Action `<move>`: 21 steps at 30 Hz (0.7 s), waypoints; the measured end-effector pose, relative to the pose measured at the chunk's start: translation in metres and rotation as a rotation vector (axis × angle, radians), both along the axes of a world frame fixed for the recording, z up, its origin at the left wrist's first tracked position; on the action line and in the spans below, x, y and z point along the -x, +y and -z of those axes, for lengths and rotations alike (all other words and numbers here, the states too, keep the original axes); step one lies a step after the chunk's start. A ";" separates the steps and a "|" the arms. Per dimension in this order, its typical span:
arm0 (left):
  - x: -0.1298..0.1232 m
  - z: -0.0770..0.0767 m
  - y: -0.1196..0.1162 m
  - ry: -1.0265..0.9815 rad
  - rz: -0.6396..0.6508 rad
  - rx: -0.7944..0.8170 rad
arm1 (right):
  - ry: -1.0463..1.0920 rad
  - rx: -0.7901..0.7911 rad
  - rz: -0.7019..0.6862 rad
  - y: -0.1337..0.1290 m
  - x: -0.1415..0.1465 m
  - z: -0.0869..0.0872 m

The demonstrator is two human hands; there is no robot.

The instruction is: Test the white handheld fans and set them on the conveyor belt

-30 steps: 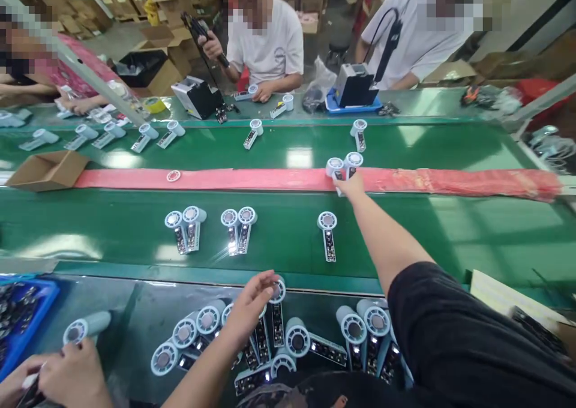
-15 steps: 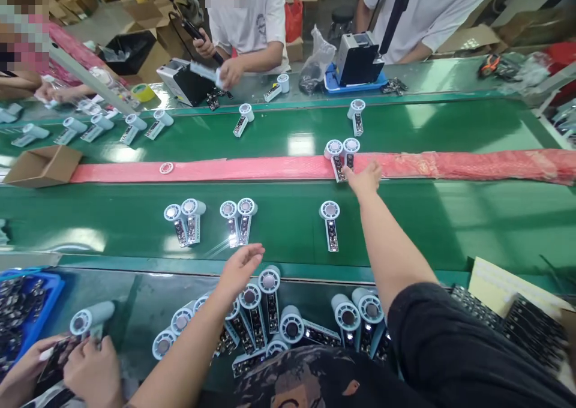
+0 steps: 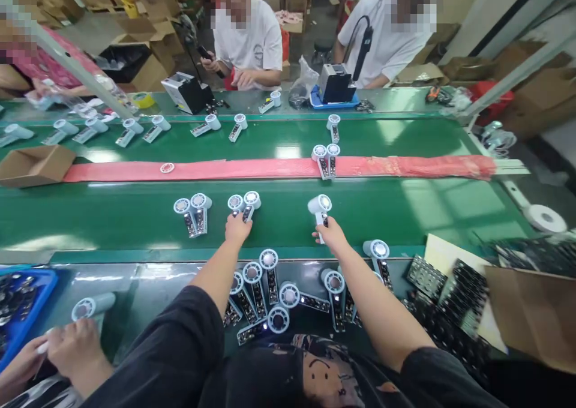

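Note:
On the near green belt, my right hand [image 3: 332,234] is closed round the handle of a light blue handheld fan [image 3: 320,204], whose round head points away from me. My left hand [image 3: 238,229] grips the lower handles of a pair of handheld fans, a left one [image 3: 234,202] and a right one [image 3: 252,200]. Their handles lie open with circuit boards showing, partly covered by my fingers. Left of that hand rests another pair of fans [image 3: 200,201]. Two more fans [image 3: 333,150] lie side by side on the pink strip.
Several half-built fans [image 3: 252,272] lie on the bench before me. Circuit boards [image 3: 427,276] and a cardboard box [image 3: 533,312] are at right. A co-worker's hands [image 3: 74,348] work near a blue tray [image 3: 42,294]. Across the belt, two people stand behind screw-feeder-like boxes [image 3: 186,92].
My right hand has come back from the two fans on the pink strip to the single fan on the near belt. My left hand has reached forward onto the fan pair.

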State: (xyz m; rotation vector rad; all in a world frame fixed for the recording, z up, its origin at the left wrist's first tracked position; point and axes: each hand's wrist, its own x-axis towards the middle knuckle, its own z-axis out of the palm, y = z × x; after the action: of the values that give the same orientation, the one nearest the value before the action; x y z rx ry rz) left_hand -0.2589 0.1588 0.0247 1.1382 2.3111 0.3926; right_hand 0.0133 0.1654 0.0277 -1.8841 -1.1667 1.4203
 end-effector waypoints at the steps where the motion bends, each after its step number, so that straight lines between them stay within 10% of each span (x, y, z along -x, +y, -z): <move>1: 0.005 -0.003 -0.004 -0.010 0.035 -0.014 | 0.051 0.021 0.009 -0.011 0.000 -0.008; 7: 0.042 -0.016 -0.100 0.002 0.114 -0.115 | 0.243 0.126 -0.029 -0.101 0.000 -0.043; 13: 0.079 -0.023 -0.229 0.121 -0.063 -0.085 | 0.235 0.206 -0.107 -0.168 0.001 -0.039; 21: 0.086 -0.018 -0.297 0.140 -0.200 0.001 | 0.143 0.082 -0.091 -0.187 0.032 -0.049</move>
State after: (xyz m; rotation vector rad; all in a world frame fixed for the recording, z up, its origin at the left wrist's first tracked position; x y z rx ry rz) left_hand -0.3454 -0.1383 0.0422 0.9639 2.5581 0.3961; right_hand -0.0186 -0.0217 0.0766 -1.7709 -1.1532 1.6465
